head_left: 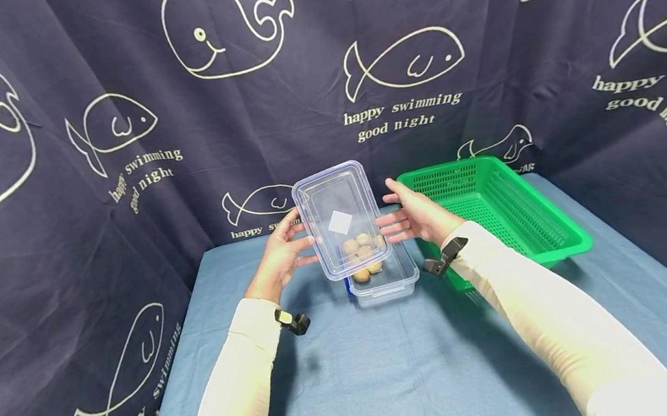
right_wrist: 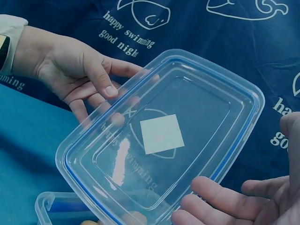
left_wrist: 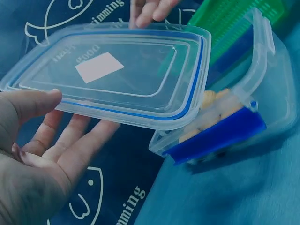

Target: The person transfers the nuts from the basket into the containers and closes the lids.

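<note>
A clear rectangular lid (head_left: 341, 221) (left_wrist: 117, 75) (right_wrist: 164, 136) with a blue seal and a white sticker is held tilted above a clear container (head_left: 388, 281) (left_wrist: 272, 93) (right_wrist: 51, 206). My left hand (head_left: 280, 255) (left_wrist: 42, 154) (right_wrist: 79, 70) pinches the lid's left edge, thumb on top and fingers beneath. On the other side my right hand (head_left: 415, 216) (right_wrist: 234, 201) touches the lid with nearly straight fingers under its edge, thumb apart from it. Several small round tan pieces (head_left: 363, 249) (left_wrist: 215, 101) lie inside the container, which has a blue clasp (left_wrist: 220, 136).
A green slatted basket (head_left: 494, 210) (left_wrist: 234, 18) stands just right of the container on the blue table (head_left: 388, 366). Dark fabric printed with fish and whales walls in the back and both sides.
</note>
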A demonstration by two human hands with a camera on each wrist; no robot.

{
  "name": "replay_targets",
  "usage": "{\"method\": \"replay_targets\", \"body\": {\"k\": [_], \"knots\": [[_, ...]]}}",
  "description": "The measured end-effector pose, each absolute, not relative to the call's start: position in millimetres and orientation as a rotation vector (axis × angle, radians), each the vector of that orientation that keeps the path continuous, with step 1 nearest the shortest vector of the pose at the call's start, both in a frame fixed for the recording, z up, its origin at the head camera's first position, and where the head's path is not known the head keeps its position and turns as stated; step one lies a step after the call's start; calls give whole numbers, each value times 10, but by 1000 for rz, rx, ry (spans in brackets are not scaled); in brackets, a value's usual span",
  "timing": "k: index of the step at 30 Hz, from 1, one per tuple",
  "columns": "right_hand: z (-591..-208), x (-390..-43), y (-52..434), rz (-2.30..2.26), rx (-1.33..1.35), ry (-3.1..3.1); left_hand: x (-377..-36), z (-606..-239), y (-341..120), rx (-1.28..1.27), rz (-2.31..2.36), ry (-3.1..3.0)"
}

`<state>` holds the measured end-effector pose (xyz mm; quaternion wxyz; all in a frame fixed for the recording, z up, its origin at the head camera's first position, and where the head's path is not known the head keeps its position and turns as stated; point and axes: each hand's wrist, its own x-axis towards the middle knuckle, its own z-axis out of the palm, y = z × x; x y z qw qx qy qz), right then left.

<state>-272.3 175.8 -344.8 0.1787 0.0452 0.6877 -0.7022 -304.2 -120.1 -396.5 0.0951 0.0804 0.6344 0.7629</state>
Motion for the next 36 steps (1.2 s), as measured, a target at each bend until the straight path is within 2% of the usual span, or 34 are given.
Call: {"method": "replay_targets", "body": {"k": [12,20,30,36], "knots": [[-3431,-2746,1755,-1951,101,1916,-3033,-4016,-1225,564,2245,1916],[-3456,-2751,1751,-1944,150,1900,-3009,-4050,-1218,624,2253,1961],[-3451,-2749,1778,-1937,222,1857,-3011,-4098,-1192,819,2198,2119],[-3473,-2770,1797,-1983,240,1773,-3027,-4127,-1179,797,2206,2203]]}}
